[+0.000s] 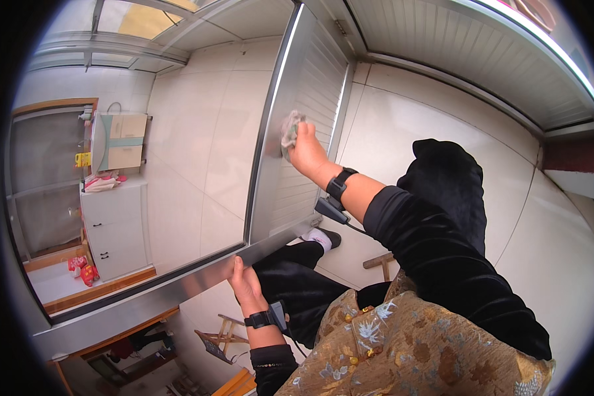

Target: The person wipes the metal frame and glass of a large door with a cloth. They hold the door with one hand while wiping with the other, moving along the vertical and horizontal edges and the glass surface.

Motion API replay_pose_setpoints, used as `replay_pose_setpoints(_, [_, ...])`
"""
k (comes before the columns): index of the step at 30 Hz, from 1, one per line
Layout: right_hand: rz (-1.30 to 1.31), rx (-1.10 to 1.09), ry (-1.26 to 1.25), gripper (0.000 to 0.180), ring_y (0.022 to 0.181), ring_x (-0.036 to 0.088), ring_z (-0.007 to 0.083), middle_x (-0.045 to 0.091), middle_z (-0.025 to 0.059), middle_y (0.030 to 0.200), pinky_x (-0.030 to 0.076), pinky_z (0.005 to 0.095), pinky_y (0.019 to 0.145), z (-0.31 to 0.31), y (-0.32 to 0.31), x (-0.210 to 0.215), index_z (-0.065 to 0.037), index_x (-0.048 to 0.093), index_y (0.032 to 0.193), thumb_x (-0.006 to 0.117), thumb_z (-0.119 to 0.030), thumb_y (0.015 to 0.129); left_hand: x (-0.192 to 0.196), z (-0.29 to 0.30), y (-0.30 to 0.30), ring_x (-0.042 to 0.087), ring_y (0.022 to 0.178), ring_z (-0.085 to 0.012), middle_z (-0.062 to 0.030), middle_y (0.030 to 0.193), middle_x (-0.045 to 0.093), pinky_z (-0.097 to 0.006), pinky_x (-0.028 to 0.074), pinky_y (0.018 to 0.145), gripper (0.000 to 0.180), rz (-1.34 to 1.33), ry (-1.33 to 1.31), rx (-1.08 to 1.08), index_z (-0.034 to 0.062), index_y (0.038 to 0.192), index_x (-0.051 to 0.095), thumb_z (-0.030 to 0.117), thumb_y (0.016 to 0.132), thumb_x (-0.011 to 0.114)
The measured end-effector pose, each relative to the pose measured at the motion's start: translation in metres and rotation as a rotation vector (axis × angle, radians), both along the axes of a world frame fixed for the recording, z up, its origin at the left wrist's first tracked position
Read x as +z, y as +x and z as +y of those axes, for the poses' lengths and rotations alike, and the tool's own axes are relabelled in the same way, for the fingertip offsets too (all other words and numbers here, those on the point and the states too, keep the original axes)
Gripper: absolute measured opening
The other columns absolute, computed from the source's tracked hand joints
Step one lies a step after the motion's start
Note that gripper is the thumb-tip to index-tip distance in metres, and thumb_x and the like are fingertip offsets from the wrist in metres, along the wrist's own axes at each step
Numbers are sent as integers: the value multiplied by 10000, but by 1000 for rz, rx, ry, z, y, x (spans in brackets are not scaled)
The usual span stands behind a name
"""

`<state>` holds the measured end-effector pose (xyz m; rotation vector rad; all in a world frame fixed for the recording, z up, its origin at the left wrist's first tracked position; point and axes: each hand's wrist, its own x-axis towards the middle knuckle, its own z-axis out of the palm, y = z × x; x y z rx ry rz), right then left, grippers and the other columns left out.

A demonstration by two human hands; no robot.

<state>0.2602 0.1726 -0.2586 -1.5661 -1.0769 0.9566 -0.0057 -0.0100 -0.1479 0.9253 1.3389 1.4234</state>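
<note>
The left hand grips the lower edge of the metal door frame, fingers curled over it. Up and to its right, the right hand is closed around a crumpled grey cloth, pressing it against the frame's upright bar.

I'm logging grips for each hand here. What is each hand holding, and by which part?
The right hand presses a crumpled grey cloth, bunched in its fingers, against the metal window frame. The left hand grips the frame's lower rail.
</note>
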Motion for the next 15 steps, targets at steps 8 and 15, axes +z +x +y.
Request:
replay_pose_setpoints(8, [67,40,-280,479,1038,585,501,522,319,1225,510,485,892,-15,2,-45,-26,486,1249,639,-222,839,-2,1,0,533,1192,-225,-59,1277,587,-423,380,1085,476,-2,-34,65,85,1292,555,67,848,726])
replay_pose_setpoints(15, [124,-339,357,535,1031,593,450,491,257,1220,505,443,899,60,67,32,-28,456,1258,700,-229,826,-4,1,-4,530,1202,-229,-52,1288,583,-445,362,1098,483,-13,-23,44,114,1299,555,79,849,726])
